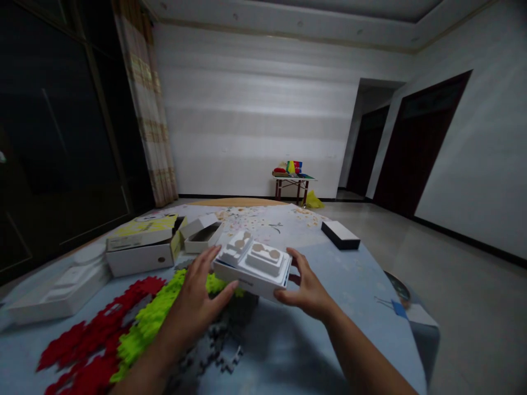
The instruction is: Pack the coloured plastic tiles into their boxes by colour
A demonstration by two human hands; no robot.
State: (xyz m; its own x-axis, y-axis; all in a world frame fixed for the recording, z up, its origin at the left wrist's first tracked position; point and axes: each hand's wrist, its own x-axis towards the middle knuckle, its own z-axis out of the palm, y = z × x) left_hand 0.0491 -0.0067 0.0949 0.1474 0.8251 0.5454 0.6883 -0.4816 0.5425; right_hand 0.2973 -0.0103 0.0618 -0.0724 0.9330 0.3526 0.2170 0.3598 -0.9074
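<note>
Above the table, a shallow white box [251,281] is held slightly tilted between my two hands. In it lies a moulded white insert [263,257] with raised blocks and brown rounded shapes. My left hand [201,285] grips the left end, thumb toward the near side and fingers at the back. At the right end my right hand [307,285] has its thumb in front and fingers behind. Under my left forearm lie lime-green interlocking pieces [152,312], with red pieces [102,321] to their left and dark grey pieces [214,345] to the right.
A yellow-and-white box [142,249] and an open white box [202,237] stand at the back left. Another white box with an insert [61,291] is at far left. A black-and-white box [341,235] rests at the right. The table edge [405,329] curves along the right.
</note>
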